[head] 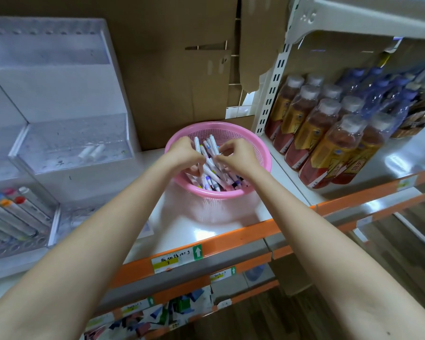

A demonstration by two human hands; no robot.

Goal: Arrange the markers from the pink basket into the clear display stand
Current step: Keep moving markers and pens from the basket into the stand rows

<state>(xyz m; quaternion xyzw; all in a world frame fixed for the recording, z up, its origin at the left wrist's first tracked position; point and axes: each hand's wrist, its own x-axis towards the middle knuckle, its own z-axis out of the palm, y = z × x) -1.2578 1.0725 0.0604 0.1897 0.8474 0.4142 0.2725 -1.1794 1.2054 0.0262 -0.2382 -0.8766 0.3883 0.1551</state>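
The picking-up step is in hand: both hands are down in the pink basket (264, 155), which stands on the white shelf (194, 227) between the clear display stand (59, 94) on the left and rows of bottles (329, 133) on the right. The loose markers (214, 173) lie heaped in the basket, white barrels crossing at all angles. The left hand (182, 153) is curled round several of them, with 1 or 2 barrels standing up just beside its fingers. The right hand (238, 155) has its fingers bent and thumb drawn in, pinching at a barrel near the middle of the heap. How many markers the left hand holds is hidden by the hand itself, so the bundle may be small.

The stand's lowest tier already carries a row of stored markers (15, 212) with coloured caps, set tilted in their holes. The upper tiers look largely unfilled, so most of the job seems ahead.

Next, the gathered markers need lifting clear of the basket rim and carrying left to the stand. Each must then be turned the same way as the stored row and dropped into a free hole, which probably means feeding them singly from 1 hand.
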